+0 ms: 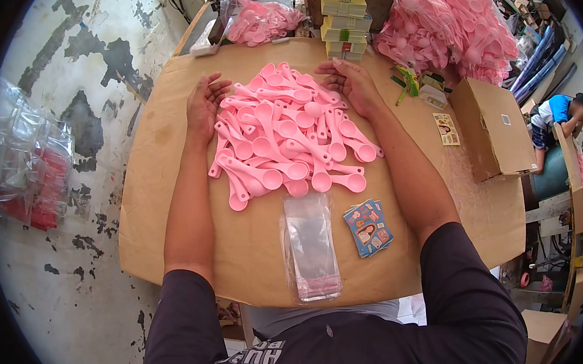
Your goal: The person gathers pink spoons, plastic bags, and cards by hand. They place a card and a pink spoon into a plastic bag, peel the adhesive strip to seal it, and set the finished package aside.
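A loose heap of pink plastic spoons (289, 124) lies in the middle of the brown table. My left hand (206, 102) rests at the heap's left edge, its fingers curved but apart and nothing held. At the far right edge of the heap, my right hand (349, 84) is open, with the fingers stretched toward the spoons. Nearer my body lies a stack of clear plastic bags (311, 241). Just right of the bags sits a small pile of blue printed cards (368, 229).
Behind the heap stand stacks of bundled cards (344, 23). Bags of pink spoons lie at the back left (262, 19) and back right (447, 30). A cardboard box (491, 132), a yellow card (446, 129) and a green cutter (406, 82) are on the right. Another person (558, 116) is beyond.
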The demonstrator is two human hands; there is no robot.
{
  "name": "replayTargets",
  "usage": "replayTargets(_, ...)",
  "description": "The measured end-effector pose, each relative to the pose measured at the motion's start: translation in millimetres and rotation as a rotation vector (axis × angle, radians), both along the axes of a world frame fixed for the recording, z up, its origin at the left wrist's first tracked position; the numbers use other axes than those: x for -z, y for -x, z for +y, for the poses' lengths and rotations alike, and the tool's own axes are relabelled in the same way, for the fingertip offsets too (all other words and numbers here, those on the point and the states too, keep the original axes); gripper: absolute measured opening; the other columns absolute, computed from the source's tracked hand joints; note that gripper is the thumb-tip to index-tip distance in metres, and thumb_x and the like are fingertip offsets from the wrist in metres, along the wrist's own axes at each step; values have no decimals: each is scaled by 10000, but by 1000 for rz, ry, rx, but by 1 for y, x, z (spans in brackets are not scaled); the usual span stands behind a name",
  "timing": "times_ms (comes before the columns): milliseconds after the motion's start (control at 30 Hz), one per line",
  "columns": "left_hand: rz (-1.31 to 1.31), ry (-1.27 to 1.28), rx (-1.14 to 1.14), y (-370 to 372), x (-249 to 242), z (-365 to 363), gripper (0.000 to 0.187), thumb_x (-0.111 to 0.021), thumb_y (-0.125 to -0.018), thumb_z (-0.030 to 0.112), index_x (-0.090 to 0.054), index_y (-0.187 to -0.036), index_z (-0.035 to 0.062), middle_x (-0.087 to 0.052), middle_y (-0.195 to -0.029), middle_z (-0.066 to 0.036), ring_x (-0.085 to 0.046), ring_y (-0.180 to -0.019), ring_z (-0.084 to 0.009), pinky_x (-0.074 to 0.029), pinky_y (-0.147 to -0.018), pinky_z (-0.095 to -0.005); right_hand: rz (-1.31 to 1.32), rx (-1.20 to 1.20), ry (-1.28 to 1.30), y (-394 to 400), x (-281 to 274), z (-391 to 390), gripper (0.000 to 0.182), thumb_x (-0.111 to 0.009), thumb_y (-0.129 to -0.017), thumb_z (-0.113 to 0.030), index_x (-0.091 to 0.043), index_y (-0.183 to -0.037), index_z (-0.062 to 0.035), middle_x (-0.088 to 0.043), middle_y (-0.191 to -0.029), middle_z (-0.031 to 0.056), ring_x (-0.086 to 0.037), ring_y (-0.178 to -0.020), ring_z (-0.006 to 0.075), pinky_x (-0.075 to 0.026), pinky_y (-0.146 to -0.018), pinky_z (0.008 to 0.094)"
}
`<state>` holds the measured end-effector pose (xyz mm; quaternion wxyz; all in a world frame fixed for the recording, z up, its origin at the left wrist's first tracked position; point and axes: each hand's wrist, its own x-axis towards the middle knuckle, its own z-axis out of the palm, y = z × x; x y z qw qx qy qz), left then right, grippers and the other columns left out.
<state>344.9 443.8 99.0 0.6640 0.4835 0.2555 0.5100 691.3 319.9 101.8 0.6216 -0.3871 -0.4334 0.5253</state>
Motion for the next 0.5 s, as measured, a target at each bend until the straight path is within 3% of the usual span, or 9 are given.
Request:
replayTargets(167,-5,0,3,0,1,1,481,-518,-1054,390,-546,-1296,-25,-690,-1099,-162,-645,-960,-166,-514,-861,-279,-4,-8,-17,-2,1,0,401,-524,-1055,-324,-621,-1225,27,-688,-1182,141,-674,-925,168,-551,-864,297)
replayTargets(333,-24,-91,-46,0,3,-1,499,-514,-1056,393,-449,-1398,36,-645,-1227,-147,-633,-999,-177,-499,-883,-290,103,45,-9,-3,-1,-2,391,-530,-1055,-322,-625,-1217,22,-693,-1161,138,-684,-936,171,-561,-863,304)
replayTargets(500,-141,-33,-118,7,5,1,492,-510,-1055,410,-442,-1408,74,-619,-1276,-138,-617,-1046,-206,-485,-915,-319,53,72,-11,-4,8,5,370,-552,-1045,-330,-648,-1169,5,-713,-1114,127,-691,-915,169,-560,-833,293)
